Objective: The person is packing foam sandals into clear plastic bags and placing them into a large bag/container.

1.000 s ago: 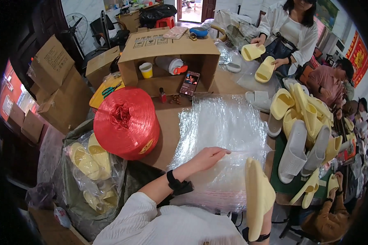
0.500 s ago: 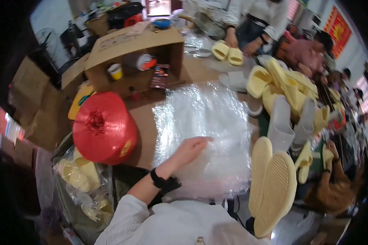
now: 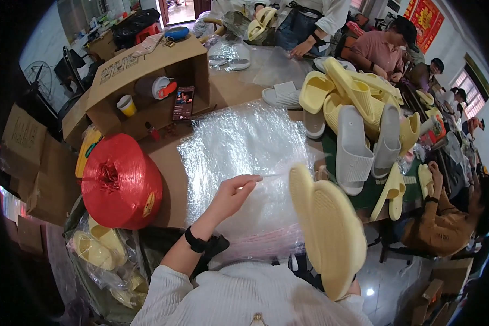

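Over the table, my left hand (image 3: 231,198) pinches the edge of a clear plastic bag (image 3: 274,175), which lifts a little from a stack of shiny clear bags (image 3: 239,141). Past its fingertips, the fold of film reaches toward a pair of pale yellow slippers (image 3: 331,233) held upright at my right, pressed together with ribbed soles showing. My right hand (image 3: 355,288) is at their lower end, mostly hidden behind them, its fingers out of sight. The slippers' toe end hangs beside the right edge of the stack.
A big red roll of plastic twine (image 3: 122,182) stands left, before an open carton (image 3: 146,81) holding a phone (image 3: 183,103) and a cup (image 3: 126,105). Yellow and grey slippers (image 3: 356,146) are piled right. Bagged slippers (image 3: 100,244) lie lower left. Several people work beyond.
My left fingers have taken hold of a bag edge and lifted it slightly. The yellow slippers have moved left and up toward the bags. A person opposite has raised a yellow pair.
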Demonstrator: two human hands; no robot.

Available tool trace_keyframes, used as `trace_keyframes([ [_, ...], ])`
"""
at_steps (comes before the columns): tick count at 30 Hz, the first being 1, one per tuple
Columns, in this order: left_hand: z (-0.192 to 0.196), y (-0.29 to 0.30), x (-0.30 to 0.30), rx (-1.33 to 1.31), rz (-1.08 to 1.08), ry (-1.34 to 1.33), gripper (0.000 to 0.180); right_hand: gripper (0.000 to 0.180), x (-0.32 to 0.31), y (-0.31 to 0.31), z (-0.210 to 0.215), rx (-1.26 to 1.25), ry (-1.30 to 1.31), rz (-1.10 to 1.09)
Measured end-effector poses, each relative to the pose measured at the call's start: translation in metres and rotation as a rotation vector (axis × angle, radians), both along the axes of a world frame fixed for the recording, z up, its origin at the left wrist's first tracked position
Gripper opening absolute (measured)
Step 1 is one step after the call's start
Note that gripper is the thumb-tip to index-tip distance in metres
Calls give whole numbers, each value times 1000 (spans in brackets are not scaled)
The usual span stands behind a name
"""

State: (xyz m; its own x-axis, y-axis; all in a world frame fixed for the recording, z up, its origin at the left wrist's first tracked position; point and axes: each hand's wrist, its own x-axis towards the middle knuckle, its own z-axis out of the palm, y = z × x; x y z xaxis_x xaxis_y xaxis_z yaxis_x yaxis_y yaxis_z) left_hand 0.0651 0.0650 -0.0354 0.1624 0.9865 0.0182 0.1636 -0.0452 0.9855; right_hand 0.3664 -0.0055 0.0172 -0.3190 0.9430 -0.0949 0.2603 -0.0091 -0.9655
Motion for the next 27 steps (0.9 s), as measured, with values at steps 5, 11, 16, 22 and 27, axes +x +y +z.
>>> trace_keyframes([
  [5, 6, -5, 8, -121, -34, -4, 33, 28, -17, 2, -9, 155, 222, 74],
  [11, 15, -5, 5, -167, -123, -96, 39, 26, -12, 13, -32, 163, -74, -50],
  [16, 25, -11, 14, 213, -236, 306, 42, 28, -19, 12, -28, 470, -463, -47],
  [22, 36, -32, 37, 624, -221, 687, 44, 22, -36, 19, -31, 483, -561, -8],
  [27, 40, -43, 47, 575, -397, 523, 47, 17, -58, 45, -54, 650, -537, -41],
])
